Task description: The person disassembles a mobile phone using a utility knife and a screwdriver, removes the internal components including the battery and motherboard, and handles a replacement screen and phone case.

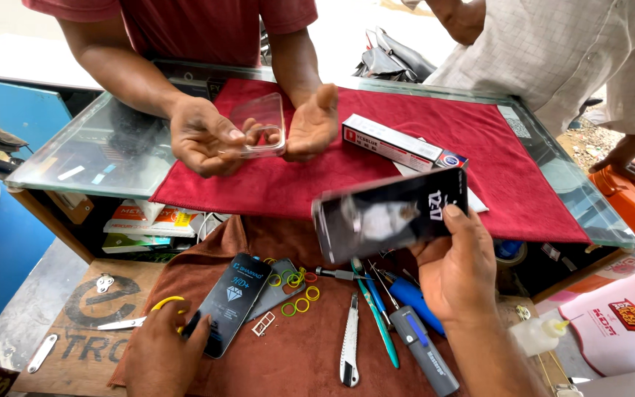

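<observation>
Glass tabletop [112, 147] across upper half of frame, edge to edge. Large red cloth [435, 162] spread over its centre and right part. Brown cloth [295, 353] below it, lower centre, laid on a lower work surface and carrying the tools.

Right hand [458, 268], centre right: fingers closed round the right end of a black rectangular smartphone [391, 213], screen lit, held in air, tilted, over the near edge of the red cloth. Picture of phone blurred.

Left hand [162, 351], lower left: fingers pressed on lower end of a flat black packet with a diamond emblem [229, 303], which lies on the brown cloth. Grip loose; whether pinched or only touched, cannot tell.

Second person in red shirt, upper centre: two hands holding a clear soft phone case [260, 123] over the red cloth.

Third person in pale checked shirt, upper right; one hand resting on an orange object at right edge.

Long white and red box [398, 143] on red cloth, just above the phone.

Smaller items on brown cloth, lower centre: grey utility knife [426, 351], white-handled knife [349, 345], teal-handled pick [378, 316], blue-handled screwdriver [413, 298].

Yellow-handled scissors [137, 317] just beside left hand.

Small coloured rubber rings [297, 290], scattered right of the packet.
</observation>
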